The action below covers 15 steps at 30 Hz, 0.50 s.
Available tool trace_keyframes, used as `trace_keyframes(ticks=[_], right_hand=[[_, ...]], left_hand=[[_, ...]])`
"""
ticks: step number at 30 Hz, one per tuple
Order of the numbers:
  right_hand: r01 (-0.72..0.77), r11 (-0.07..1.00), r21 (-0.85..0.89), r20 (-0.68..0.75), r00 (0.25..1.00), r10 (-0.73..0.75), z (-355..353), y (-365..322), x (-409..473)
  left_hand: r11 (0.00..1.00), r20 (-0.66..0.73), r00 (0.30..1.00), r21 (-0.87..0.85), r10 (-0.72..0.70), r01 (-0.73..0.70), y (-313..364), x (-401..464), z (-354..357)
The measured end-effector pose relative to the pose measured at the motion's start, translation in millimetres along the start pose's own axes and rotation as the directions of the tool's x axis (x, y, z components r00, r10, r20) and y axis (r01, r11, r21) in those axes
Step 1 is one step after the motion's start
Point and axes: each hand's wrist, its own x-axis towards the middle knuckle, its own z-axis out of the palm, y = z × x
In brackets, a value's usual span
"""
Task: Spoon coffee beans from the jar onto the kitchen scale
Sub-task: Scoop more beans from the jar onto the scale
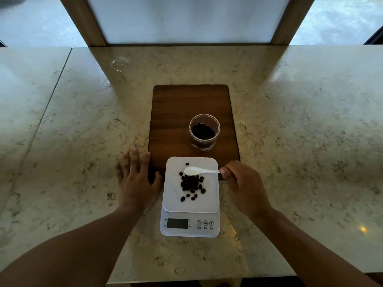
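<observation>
A white kitchen scale (pixel 172 195) stands near the counter's front, its platform carrying a loose pile of dark coffee beans (pixel 191 184). My right hand (pixel 242 183) pinches the handle of a small white spoon (pixel 195 171), whose empty-looking bowl hovers over the platform's far part, just above the pile. Behind the scale an open clear jar (pixel 204 131) with beans in its bottom stands upright on a wooden board (pixel 176 112). My left hand (pixel 135 181) lies flat on the counter, fingers spread, just left of the scale.
The marble counter (pixel 300 131) stretches wide to both sides. A wood-framed window panel (pixel 186 19) rises behind its far edge. A small clear round object (pixel 119 63) lies at the back left. The scale's display (pixel 177 223) looks blank.
</observation>
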Motion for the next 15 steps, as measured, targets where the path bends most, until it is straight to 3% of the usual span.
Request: trace_keyframes(ticks=[9, 15], right_hand=[[0.171, 0.983, -0.070, -0.047, 0.984, -0.174, -1.8, -0.4, -8.9], [0.117, 0.991, -0.069, -0.104, 0.987, -0.124, 0.7, -2.3, -10.4]], left_hand=[[1.000, -0.008, 1.000, 0.006, -0.007, 0.007, -2.9, 1.2, 6.3], [1.000, -0.002, 1.000, 0.006, -0.008, 0.008, -2.1, 1.2, 4.7]])
